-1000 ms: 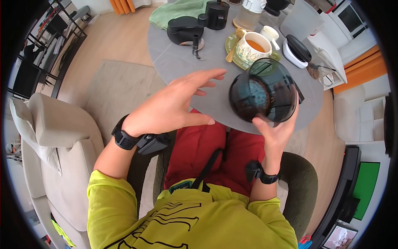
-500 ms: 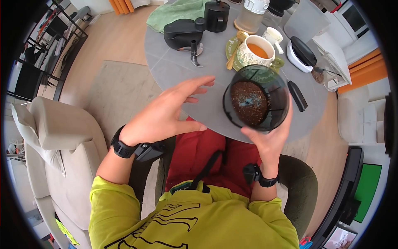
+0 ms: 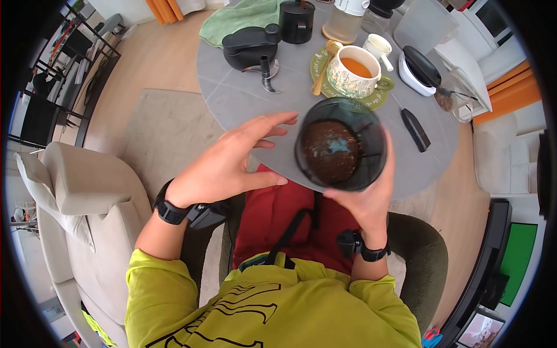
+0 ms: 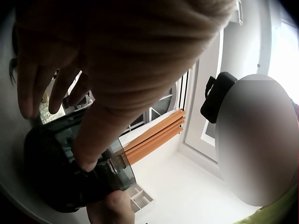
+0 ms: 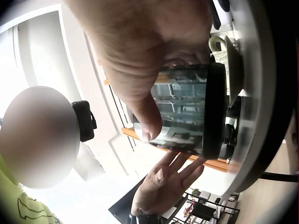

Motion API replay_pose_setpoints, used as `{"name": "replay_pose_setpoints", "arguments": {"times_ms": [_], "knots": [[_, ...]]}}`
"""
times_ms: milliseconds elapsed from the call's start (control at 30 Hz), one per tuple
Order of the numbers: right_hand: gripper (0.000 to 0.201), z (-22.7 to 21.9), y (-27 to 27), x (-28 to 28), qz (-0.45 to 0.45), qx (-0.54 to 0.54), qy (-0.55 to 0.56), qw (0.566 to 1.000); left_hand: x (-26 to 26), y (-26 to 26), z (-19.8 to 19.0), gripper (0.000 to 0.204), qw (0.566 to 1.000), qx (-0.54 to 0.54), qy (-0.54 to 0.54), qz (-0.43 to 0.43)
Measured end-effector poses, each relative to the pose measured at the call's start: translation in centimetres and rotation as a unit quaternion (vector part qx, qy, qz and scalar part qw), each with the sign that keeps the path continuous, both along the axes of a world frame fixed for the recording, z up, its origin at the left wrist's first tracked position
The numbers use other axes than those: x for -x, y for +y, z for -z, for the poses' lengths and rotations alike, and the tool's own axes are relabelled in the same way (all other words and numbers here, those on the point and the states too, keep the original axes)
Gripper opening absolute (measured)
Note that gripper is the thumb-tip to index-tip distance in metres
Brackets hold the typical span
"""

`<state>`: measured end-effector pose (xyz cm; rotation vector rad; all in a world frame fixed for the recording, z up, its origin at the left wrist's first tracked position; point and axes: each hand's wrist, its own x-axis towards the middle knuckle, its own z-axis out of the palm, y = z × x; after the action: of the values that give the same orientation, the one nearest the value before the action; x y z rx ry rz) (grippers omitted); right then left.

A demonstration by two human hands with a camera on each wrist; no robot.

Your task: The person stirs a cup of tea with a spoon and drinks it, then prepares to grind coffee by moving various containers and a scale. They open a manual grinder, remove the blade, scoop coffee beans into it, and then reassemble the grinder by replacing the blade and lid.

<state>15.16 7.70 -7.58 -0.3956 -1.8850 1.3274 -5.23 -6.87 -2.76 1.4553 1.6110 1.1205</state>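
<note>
The right hand (image 3: 371, 194) grips a dark see-through container (image 3: 374, 145) by its side, tilted over the table's near edge. Brown grounds (image 3: 328, 165) with a bluish patch show inside it. In the right wrist view the thumb lies along the wall of the container (image 5: 182, 109). To its left the left hand (image 3: 223, 159) is held up, fingers apart and relaxed, with a gap between it and the container in the head view; it holds nothing. The left wrist view shows the left hand (image 4: 121, 60) beside the container (image 4: 60, 163).
On the grey table (image 3: 232, 95) stand a cup of orange-brown liquid (image 3: 355, 68) on a green saucer, a black canister (image 3: 297, 22), a black grinder-like body (image 3: 250, 49), a dark handheld object (image 3: 415, 130), a scale-like item (image 3: 419, 72) and a green cloth (image 3: 243, 20).
The right hand has brought the container left and nearer the body, tilting it so its contents show. The dark handheld object has come into view. The left hand has shifted slightly left and down.
</note>
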Motion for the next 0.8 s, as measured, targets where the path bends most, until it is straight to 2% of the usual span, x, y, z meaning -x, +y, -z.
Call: {"name": "replay_pose_setpoints", "arguments": {"times_ms": [33, 100, 167, 233, 267, 300, 367, 400, 433, 500, 533, 667, 800], "knots": [[0.115, 0.0, 0.1, 0.0, -0.002, -0.001, 0.001, 1.0, 0.0, -0.1, -0.1, 0.086, 1.0, -0.001, 0.001, -0.002], [0.115, 0.0, 0.4, -0.1, 0.12, 0.137, 0.067, 0.981, -0.1, -0.1, -0.3, 0.085, 1.0, 0.001, 0.006, -0.001], [0.114, 0.0, 0.3, 0.0, 0.107, 0.104, 0.08, 0.986, -0.1, -0.2, 0.1, 0.084, 1.0, -0.009, 0.007, -0.001], [0.114, -0.3, -0.2, -0.3, -0.013, -0.055, -0.007, 0.998, -0.1, -0.1, 0.1, 0.084, 1.0, -0.017, 0.009, 0.005], [0.112, -0.1, -0.2, -0.2, 0.01, -0.007, 0.014, 1.0, -0.1, -0.1, 0.0, 0.084, 1.0, -0.014, 0.012, 0.004], [0.112, -0.2, -0.1, 0.0, 0.008, -0.007, 0.014, 1.0, -0.1, -0.2, -0.1, 0.083, 1.0, -0.011, 0.015, 0.002], [0.115, -0.5, 0.4, 0.3, 0.083, 0.061, 0.043, 0.994, 0.0, -0.3, -0.2, 0.083, 1.0, -0.013, 0.015, -0.002], [0.114, -0.3, 1.0, 0.2, 0.055, -0.044, 0.0, 0.998, 0.0, -0.3, -0.3, 0.083, 1.0, -0.015, 0.015, 0.0], [0.114, -0.1, 1.0, 0.2, 0.056, -0.044, 0.0, 0.997, 0.1, -0.2, -0.2, 0.083, 1.0, -0.015, 0.015, 0.0], [0.114, -0.1, 0.4, 0.1, 0.023, 0.069, 0.042, 0.996, 0.1, -0.1, 0.0, 0.083, 1.0, -0.013, 0.009, 0.003], [0.115, -0.2, 0.6, -0.1, 0.066, 0.074, 0.032, 0.995, 0.1, -0.1, 0.0, 0.083, 1.0, -0.014, 0.007, 0.003], [0.112, 0.1, 0.5, 0.5, 0.018, 0.006, 0.018, 1.0, 0.0, 0.0, -0.3, 0.082, 1.0, 0.01, 0.003, -0.007], [0.111, 0.8, 1.1, 1.2, 0.022, 0.01, 0.014, 1.0, 0.2, -0.1, -0.2, 0.079, 1.0, -0.009, 0.013, -0.012]]}}
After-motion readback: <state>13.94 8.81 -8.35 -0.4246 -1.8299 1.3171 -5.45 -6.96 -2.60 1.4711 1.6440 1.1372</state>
